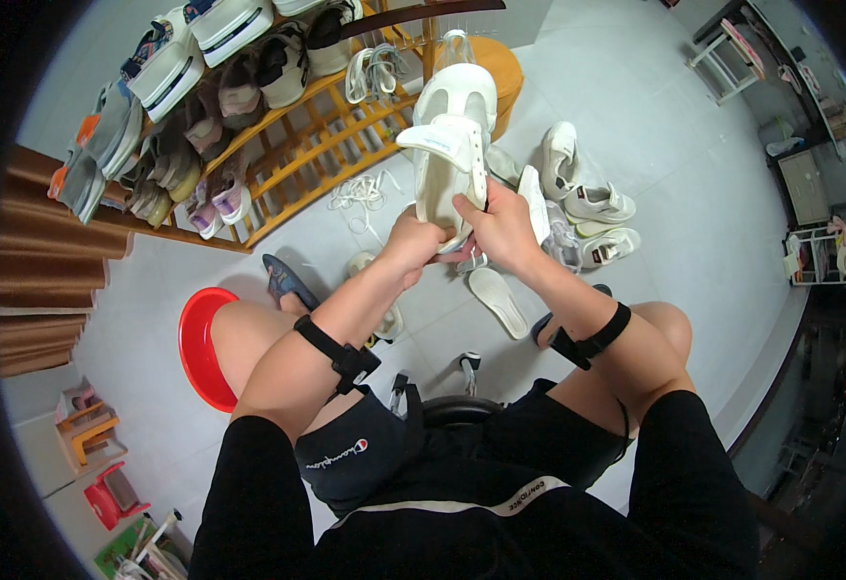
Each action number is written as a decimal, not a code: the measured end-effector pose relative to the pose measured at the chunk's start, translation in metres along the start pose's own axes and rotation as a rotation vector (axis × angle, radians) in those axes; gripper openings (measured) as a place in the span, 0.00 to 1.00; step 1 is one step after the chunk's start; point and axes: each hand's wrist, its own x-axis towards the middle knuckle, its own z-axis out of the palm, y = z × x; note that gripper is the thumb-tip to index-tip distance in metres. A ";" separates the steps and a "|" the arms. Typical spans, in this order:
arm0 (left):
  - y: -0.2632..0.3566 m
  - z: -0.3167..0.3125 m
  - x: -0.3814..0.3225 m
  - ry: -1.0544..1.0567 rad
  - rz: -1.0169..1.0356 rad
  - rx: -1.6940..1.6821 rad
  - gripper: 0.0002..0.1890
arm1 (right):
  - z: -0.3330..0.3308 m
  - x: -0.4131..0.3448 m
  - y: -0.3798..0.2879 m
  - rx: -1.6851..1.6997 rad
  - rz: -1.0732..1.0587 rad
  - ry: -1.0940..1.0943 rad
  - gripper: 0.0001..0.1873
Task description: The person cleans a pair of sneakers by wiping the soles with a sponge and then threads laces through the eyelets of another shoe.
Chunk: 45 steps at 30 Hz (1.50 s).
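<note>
Both hands hold one white sneaker (459, 109) out in front, its toe pointing away and its tongue folded out over the upper; no lace shows in it. My left hand (417, 239) grips the heel from the left side. On the right side of the heel and collar is my right hand (501, 223), its thumb at the shoe's opening. Below the hands a white insole (499, 301) lies on the floor. White shoelaces (361, 196) lie in a loose heap left of the sneaker. Several white shoes (601, 204) stand to the right.
A wooden shoe rack (314, 156) with many shoes stands at the upper left, more laces (376, 72) on it. Behind the sneaker is a round wooden stool (506, 76). A red basin (198, 348) sits beside the left knee. Blue slippers (289, 279) are on the feet.
</note>
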 end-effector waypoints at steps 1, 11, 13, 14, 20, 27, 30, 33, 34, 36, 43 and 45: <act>0.002 0.000 -0.001 0.011 -0.047 0.044 0.16 | -0.001 0.000 0.000 0.005 0.036 -0.008 0.10; 0.009 -0.014 -0.012 -0.133 -0.274 0.192 0.19 | -0.007 -0.008 -0.007 -0.235 -0.086 -0.095 0.10; 0.010 -0.010 -0.020 -0.024 -0.109 0.355 0.20 | -0.009 -0.007 -0.006 -0.309 -0.149 -0.164 0.10; 0.009 -0.010 -0.022 0.014 -0.055 0.377 0.21 | -0.009 -0.006 -0.008 -0.327 -0.172 -0.188 0.11; 0.021 -0.037 -0.039 0.140 0.111 0.062 0.23 | -0.001 0.013 -0.006 -0.081 -0.105 -0.508 0.15; -0.012 -0.097 -0.056 0.399 0.042 0.038 0.24 | 0.037 0.033 0.065 -0.726 -0.035 -0.608 0.18; -0.005 -0.091 -0.079 0.450 0.006 -0.166 0.24 | 0.051 0.026 0.103 -0.905 0.120 -0.758 0.17; -0.002 -0.088 -0.091 0.486 -0.020 -0.221 0.23 | 0.065 0.025 0.120 -1.013 0.200 -0.818 0.17; -0.007 -0.091 -0.093 0.479 -0.028 -0.211 0.23 | 0.068 0.024 0.123 -1.052 0.228 -0.823 0.17; -0.015 -0.094 -0.094 0.479 -0.046 -0.164 0.23 | 0.073 0.022 0.127 -1.134 0.238 -0.857 0.18; -0.018 -0.096 -0.095 0.476 -0.079 -0.158 0.24 | 0.086 -0.008 0.163 -1.030 0.016 -0.799 0.21; -0.017 -0.096 -0.093 0.480 -0.075 -0.149 0.24 | 0.085 -0.008 0.168 -1.064 0.051 -0.713 0.18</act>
